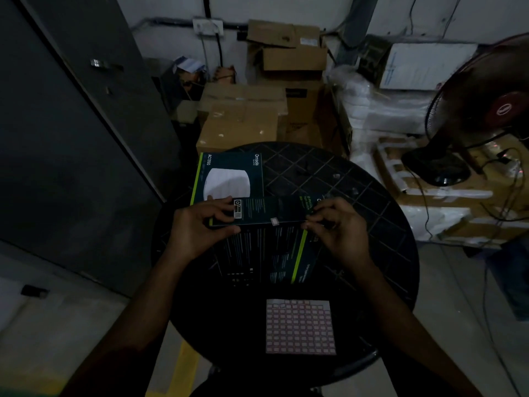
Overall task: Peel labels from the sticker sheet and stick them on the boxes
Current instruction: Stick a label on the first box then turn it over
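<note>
In the middle of the frame both hands hold a dark box (266,214) by its ends: the left hand (200,224) grips it, the right hand (335,224) pinches it. A small label (274,221) sits on its near edge. The sticker sheet (300,326) lies at lower centre. The label may lift if not pressed down.

stacked cardboard cartons (243,116) behind a dark round table (372,224), standing fan (472,110) at right

fan (483,110) cut off at right edge, box (257,247) print too dim to read, sheet (300,326) labels too small
</note>
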Action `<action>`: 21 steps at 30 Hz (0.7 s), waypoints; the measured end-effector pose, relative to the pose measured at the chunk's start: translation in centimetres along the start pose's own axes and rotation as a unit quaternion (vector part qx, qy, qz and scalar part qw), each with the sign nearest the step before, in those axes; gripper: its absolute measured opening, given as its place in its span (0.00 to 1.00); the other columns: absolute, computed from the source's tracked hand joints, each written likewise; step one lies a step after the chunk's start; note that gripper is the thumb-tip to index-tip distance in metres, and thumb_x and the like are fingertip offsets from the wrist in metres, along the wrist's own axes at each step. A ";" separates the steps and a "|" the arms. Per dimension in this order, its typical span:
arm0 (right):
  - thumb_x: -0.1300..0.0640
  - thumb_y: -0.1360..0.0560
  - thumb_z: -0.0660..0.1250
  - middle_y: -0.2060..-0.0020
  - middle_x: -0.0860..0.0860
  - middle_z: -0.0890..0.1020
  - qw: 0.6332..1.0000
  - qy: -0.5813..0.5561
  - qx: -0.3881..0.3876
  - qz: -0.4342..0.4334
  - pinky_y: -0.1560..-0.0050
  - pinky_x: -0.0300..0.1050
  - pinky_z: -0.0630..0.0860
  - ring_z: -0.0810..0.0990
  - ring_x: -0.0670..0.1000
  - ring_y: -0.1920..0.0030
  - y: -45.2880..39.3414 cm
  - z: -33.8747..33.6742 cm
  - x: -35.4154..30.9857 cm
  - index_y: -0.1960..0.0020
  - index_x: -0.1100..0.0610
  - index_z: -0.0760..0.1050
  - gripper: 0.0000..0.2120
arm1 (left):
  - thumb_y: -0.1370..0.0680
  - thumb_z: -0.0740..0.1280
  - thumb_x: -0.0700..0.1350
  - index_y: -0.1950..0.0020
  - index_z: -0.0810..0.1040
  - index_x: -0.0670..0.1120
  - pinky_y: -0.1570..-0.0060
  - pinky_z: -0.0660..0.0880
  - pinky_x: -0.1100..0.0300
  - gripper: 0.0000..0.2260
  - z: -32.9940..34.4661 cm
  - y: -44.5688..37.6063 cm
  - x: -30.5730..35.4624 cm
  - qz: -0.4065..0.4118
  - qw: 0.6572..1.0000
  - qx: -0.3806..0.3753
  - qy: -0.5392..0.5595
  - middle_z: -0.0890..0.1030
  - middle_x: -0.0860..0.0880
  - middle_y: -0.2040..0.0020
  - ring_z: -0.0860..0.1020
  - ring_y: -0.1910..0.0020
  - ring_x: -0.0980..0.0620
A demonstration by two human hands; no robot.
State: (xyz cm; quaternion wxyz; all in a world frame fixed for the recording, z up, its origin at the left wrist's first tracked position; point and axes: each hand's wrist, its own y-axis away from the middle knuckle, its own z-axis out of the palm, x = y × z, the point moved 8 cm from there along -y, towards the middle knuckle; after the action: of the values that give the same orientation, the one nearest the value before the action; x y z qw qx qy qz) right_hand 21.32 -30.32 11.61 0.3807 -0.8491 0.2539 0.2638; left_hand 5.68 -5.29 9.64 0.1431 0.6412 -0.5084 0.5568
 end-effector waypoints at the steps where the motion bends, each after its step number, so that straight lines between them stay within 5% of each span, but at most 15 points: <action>1: 0.58 0.31 0.79 0.50 0.48 0.80 1.000 -0.002 -0.002 0.000 0.52 0.35 0.77 0.80 0.44 0.50 -0.1 -0.1 0.2 0.54 0.54 0.86 0.07 | 0.36 0.80 0.41 0.58 0.85 0.43 0.33 0.71 0.41 0.10 -0.1 -0.2 0.1 -0.002 1.000 -0.007 0.007 0.85 0.46 0.46 0.80 0.38 0.51; 6: 0.62 0.28 0.76 0.37 0.51 0.76 0.999 -0.023 0.002 0.043 0.42 0.34 0.76 0.78 0.48 0.39 0.7 -0.5 2.4 0.45 0.50 0.85 0.14 | 0.31 0.78 0.38 0.45 0.85 0.47 0.31 0.71 0.51 0.15 -0.6 0.2 -0.4 0.030 0.995 -0.047 -0.087 0.81 0.52 0.37 0.71 0.28 0.53; 11: 0.62 0.33 0.80 0.45 0.52 0.83 0.994 -0.075 0.030 0.068 0.45 0.33 0.78 0.82 0.43 0.43 0.8 -1.6 2.6 0.51 0.56 0.86 0.11 | 0.34 0.76 0.35 0.51 0.86 0.52 0.35 0.73 0.58 0.16 -0.7 1.6 -1.8 -0.051 0.993 0.002 0.106 0.82 0.56 0.41 0.74 0.31 0.51; 15: 0.64 0.31 0.78 0.45 0.52 0.84 0.990 -0.100 0.033 0.090 0.44 0.35 0.78 0.82 0.43 0.43 1.0 -1.7 3.2 0.52 0.58 0.86 0.08 | 0.33 0.74 0.35 0.56 0.87 0.52 0.36 0.72 0.64 0.13 -0.9 1.5 -1.8 -0.082 0.986 0.003 0.142 0.84 0.57 0.44 0.74 0.32 0.54; 21: 0.66 0.27 0.74 0.40 0.47 0.83 0.986 -0.129 0.026 0.101 0.41 0.45 0.81 0.81 0.44 0.39 1.6 -1.4 3.5 0.44 0.56 0.84 0.13 | 0.25 0.67 0.28 0.56 0.84 0.45 0.31 0.70 0.50 0.14 -1.9 1.3 -2.5 -0.106 0.978 0.000 0.180 0.84 0.49 0.41 0.75 0.32 0.49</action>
State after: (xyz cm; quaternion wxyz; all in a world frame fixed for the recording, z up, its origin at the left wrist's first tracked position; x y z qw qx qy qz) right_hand 23.22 -33.16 9.39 0.4039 -0.7676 0.2938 0.4018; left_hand 3.84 -3.21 7.68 0.2907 0.5808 -0.4029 0.6449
